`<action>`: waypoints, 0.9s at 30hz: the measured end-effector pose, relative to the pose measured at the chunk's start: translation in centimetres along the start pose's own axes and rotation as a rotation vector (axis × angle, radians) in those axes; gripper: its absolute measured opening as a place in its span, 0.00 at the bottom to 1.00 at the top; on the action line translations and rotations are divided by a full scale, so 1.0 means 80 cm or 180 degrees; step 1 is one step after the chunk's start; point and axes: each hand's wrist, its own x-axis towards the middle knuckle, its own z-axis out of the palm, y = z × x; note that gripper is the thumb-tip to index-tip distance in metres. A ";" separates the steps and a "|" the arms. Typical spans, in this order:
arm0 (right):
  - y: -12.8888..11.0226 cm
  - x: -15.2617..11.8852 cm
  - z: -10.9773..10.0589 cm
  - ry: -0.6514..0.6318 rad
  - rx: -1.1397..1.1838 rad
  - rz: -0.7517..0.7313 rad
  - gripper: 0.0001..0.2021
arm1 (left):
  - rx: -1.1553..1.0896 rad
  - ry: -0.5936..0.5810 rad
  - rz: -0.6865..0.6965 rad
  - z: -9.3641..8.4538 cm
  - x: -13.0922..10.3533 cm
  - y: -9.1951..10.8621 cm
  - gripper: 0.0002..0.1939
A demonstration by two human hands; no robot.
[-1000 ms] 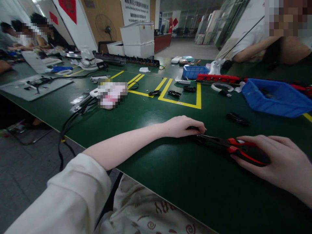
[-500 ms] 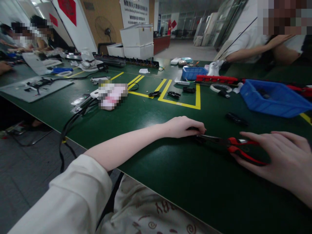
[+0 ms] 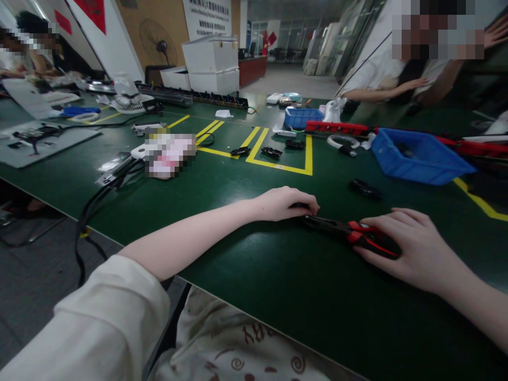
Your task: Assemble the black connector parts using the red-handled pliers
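My right hand (image 3: 408,246) is closed around the red and black handles of a pair of pliers (image 3: 355,233). The dark jaws point left and reach the fingertips of my left hand (image 3: 286,203). Those fingers are bent in a pinch on a small black part (image 3: 302,206), mostly hidden beneath them, and the plier tips meet it. Beyond my right hand a black connector-like piece (image 3: 365,189) lies on the green table (image 3: 254,270). Several similar black pieces (image 3: 272,152) rest in and near the yellow tape outline (image 3: 280,167).
A blue bin (image 3: 423,159) stands at the right, with a smaller blue basket (image 3: 304,117) farther back. A red strip (image 3: 341,128) runs behind them. Black cables (image 3: 89,203) hang over the table's left edge. Another person (image 3: 377,79) sits across the table.
The view has swung a little to the right. The plier handles are squeezed closer together in my right hand. My left hand keeps its pinch at the jaws.
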 end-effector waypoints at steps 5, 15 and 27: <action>-0.005 0.002 -0.005 0.0049 -0.0177 0.0017 0.21 | -0.0026 -0.0072 -0.0106 -0.001 0.000 0.002 0.09; -0.012 0.005 -0.013 0.0383 -0.1065 -0.0384 0.19 | -0.0028 -0.0098 -0.0063 -0.003 -0.001 0.003 0.09; -0.010 0.001 -0.014 0.0325 -0.1033 -0.0303 0.21 | -0.0043 -0.0102 0.0005 -0.003 -0.002 -0.001 0.10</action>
